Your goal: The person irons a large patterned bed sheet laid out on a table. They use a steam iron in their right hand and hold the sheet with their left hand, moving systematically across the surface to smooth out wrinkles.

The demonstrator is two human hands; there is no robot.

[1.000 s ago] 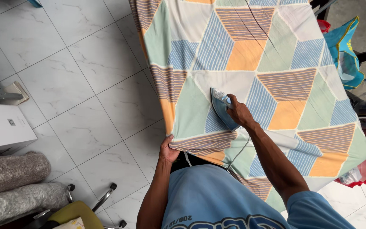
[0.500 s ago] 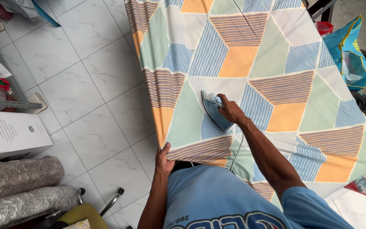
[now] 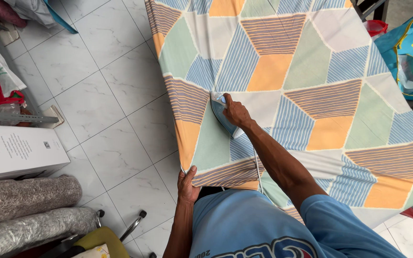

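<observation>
Fabric first: the large cotton sheet printed with orange, green and blue-striped geometric panels [image 3: 307, 91] is your landmark, spread flat across the work surface. Your right hand [image 3: 235, 112] has its fingers wrapped tight round the handle of the light-blue steam iron [image 3: 221, 114], which sits soleplate-down on the sheet near its left edge. Your left hand [image 3: 188, 184] pinches the sheet's near-left corner, thumb on top, fingers curled under the hem.
</observation>
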